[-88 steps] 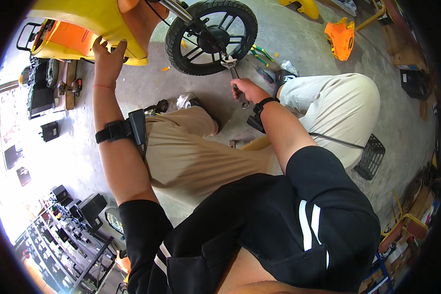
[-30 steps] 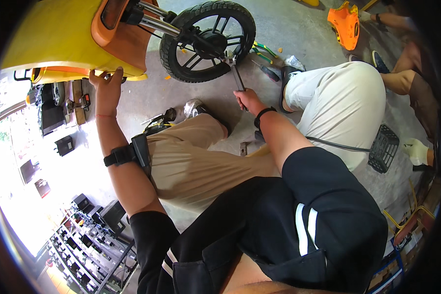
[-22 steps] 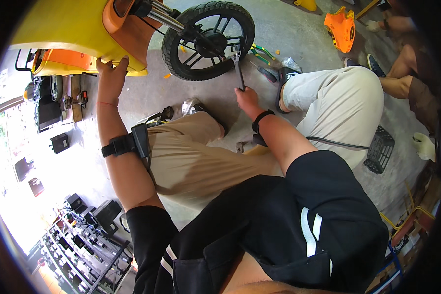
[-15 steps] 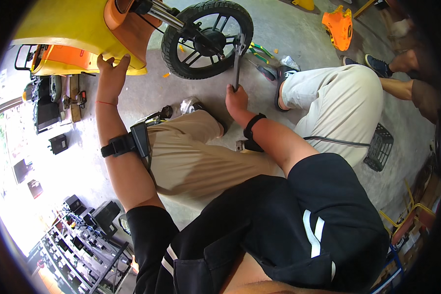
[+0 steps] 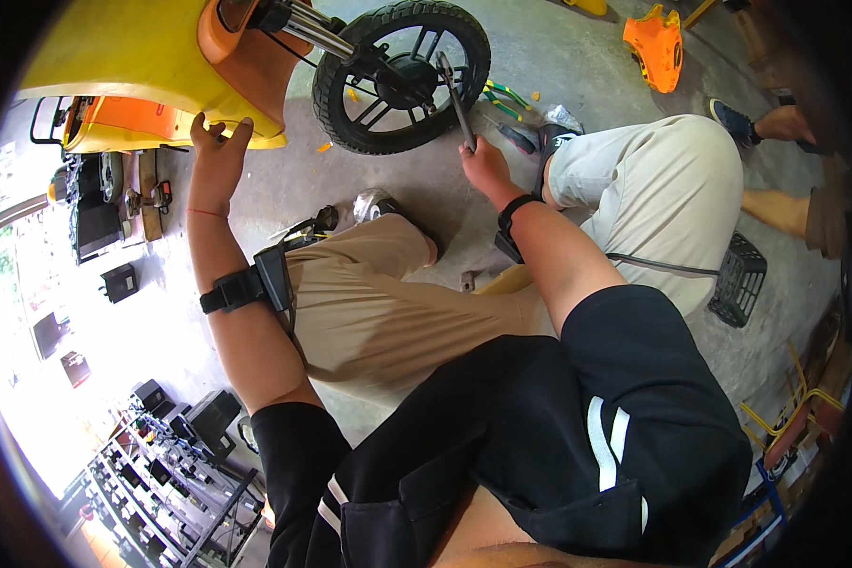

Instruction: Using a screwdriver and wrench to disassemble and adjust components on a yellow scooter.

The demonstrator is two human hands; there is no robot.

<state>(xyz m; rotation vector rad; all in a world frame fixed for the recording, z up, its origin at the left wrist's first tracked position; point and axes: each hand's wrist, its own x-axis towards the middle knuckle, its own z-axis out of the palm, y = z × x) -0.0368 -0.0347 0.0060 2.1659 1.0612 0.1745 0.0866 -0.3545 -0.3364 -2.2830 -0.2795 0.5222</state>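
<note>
Change since earlier frame: your right hand [image 5: 486,166] is raising the long metal tool [image 5: 456,101] from the floor side up across the black wheel [image 5: 402,71]; its tip is now lying by the hub.
Right grip: you are closing your fingers fully around the tool's lower end; the shaft is slanting up and left over the spokes.
Left grip: your left hand [image 5: 216,161] is pressing open-palmed against the lower edge of the yellow body panel [image 5: 151,62]; it is grasping nothing, only bracing.
Wheel position: it is sitting off the concrete floor [image 5: 426,204], just right of the yellow panel, beyond your knees.
Surroundings: green-handled pliers [image 5: 502,95] are lying on the floor near the wheel; an orange part [image 5: 655,45] is resting well apart, upper right.
Risk, judged: the tool is likely slipping off the hub if you are pushing at this slant, driving your knuckles into the spokes.
Risk, judged: the wheel may be turning under load, since the flat left palm is steadying only the panel.
</note>
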